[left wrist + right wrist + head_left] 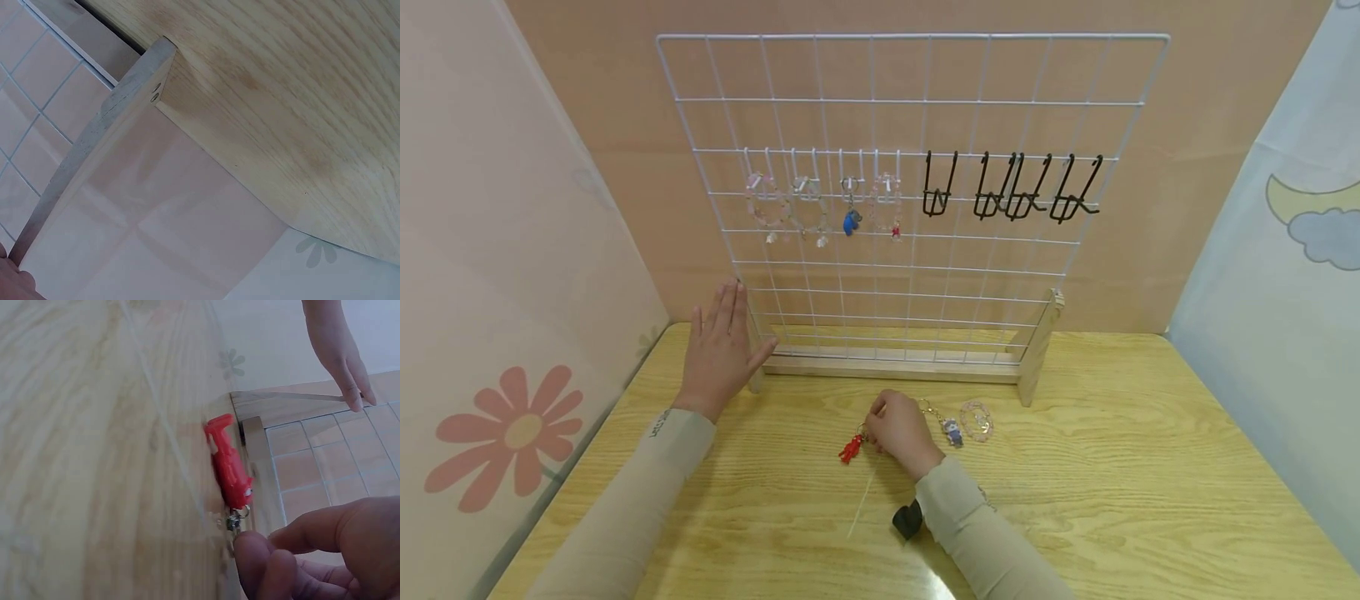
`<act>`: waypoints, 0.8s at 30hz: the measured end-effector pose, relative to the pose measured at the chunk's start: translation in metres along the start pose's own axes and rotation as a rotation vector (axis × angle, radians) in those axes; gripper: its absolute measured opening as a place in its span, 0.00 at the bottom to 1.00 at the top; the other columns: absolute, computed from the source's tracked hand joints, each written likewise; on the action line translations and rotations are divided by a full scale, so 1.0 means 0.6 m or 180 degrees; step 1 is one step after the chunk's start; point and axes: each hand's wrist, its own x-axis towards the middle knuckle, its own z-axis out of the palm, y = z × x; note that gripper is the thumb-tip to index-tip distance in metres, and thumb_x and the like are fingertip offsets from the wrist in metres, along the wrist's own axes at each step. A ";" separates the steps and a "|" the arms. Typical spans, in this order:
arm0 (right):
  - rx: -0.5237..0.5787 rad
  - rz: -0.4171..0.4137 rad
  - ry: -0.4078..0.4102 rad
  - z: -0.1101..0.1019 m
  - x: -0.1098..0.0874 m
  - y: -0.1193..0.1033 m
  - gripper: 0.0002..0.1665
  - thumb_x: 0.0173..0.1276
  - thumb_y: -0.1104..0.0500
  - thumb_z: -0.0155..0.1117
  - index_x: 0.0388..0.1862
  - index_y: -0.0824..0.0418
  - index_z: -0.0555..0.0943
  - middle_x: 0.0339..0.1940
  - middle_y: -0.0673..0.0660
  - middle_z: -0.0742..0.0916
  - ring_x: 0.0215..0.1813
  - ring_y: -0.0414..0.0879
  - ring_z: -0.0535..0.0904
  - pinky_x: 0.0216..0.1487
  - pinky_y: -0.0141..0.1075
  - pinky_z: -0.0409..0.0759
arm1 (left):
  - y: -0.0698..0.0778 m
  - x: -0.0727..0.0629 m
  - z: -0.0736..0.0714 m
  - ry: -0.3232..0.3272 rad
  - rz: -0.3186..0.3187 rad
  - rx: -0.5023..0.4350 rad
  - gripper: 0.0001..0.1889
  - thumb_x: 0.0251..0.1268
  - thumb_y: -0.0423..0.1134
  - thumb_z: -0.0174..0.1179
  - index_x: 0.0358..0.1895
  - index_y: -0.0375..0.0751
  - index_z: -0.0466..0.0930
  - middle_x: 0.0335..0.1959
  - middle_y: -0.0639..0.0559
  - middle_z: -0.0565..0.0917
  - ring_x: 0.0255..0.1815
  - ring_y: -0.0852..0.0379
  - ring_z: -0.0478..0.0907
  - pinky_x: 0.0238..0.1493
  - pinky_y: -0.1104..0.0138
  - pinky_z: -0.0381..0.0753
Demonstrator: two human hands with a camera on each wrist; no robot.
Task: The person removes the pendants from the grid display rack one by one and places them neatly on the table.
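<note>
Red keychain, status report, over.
Right hand pinches red keychain near its ring. Left hand at left wooden support. Beaded bracelet off to the right, apparently not in the way.

A small red figurine keychain [851, 449], silvery metal fitting at its head end, lies slanted on the tabletop [760, 517] — or just above it. Behind, the white wire-grid rack [913, 37] stands on wooden supports [891, 367].

Wood-grain table [1150, 475] — white grid rack [895, 367], character keychain [952, 432], pink bracelet [981, 423] beside it
</note>
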 end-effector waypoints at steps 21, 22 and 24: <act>0.0119 -0.0789 0.0560 -0.080 0.005 -0.080 0.12 0.75 0.60 0.58 0.50 0.63 0.83 0.37 0.55 0.85 0.36 0.46 0.79 0.34 0.38 0.80 | 0.000 0.000 0.001 -0.0025 -0.0029 -0.0037 0.51 0.76 0.62 0.51 0.81 0.35 0.29 0.84 0.40 0.36 0.84 0.44 0.34 0.78 0.38 0.37; 0.0133 -0.0854 0.0621 -0.086 0.006 -0.085 0.12 0.74 0.60 0.58 0.50 0.64 0.83 0.38 0.55 0.85 0.38 0.47 0.80 0.37 0.39 0.81 | 0.000 0.000 0.000 -0.0033 -0.0032 -0.0039 0.52 0.76 0.62 0.51 0.81 0.35 0.29 0.84 0.40 0.36 0.84 0.44 0.34 0.78 0.38 0.37; 0.0174 -0.0965 0.0734 -0.098 0.009 -0.096 0.13 0.74 0.60 0.59 0.51 0.66 0.83 0.40 0.57 0.86 0.41 0.49 0.81 0.41 0.41 0.83 | 0.000 0.000 -0.001 -0.0042 -0.0035 -0.0044 0.52 0.76 0.62 0.51 0.81 0.35 0.29 0.84 0.40 0.36 0.84 0.44 0.34 0.78 0.39 0.37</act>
